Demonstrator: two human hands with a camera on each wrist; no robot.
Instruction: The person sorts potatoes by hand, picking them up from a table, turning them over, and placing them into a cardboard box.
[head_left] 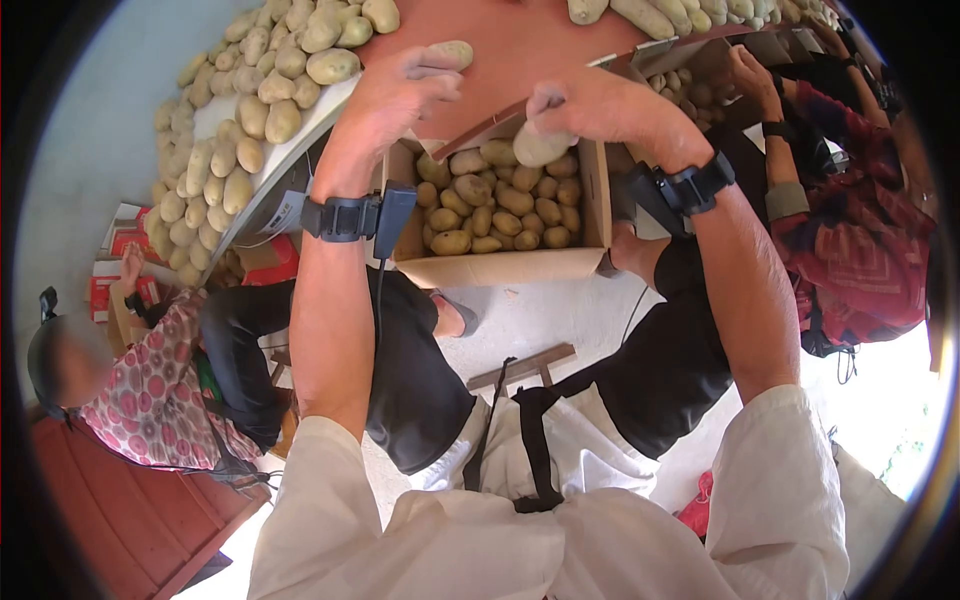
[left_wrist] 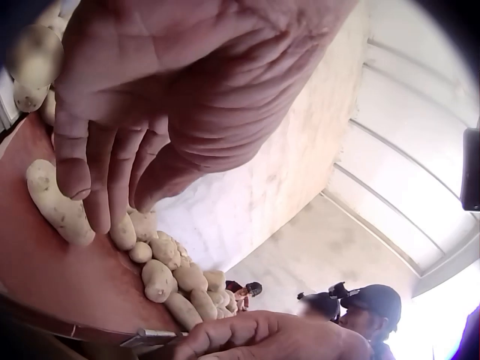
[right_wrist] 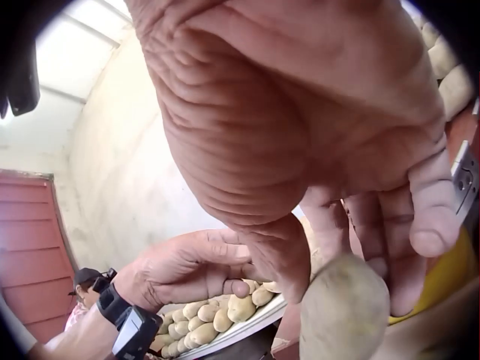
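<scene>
**One held, one close by**

The right hand [head_left: 600,105] pinches a potato [head_left: 541,147] over a box [head_left: 500,268] of potatoes [head_left: 513,201]. The left hand [head_left: 402,92], fingers loose, is over the red surface [head_left: 475,25] by another potato [head_left: 456,53]; touching is hard to tell.

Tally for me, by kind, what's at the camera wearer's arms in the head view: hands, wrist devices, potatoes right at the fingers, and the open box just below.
Left hand and right hand: 2
Black wrist devices: 2
Potatoes: 2, one at each hand
Cardboard box: 1 (its piled potatoes left uncounted)
Total: 7
</scene>
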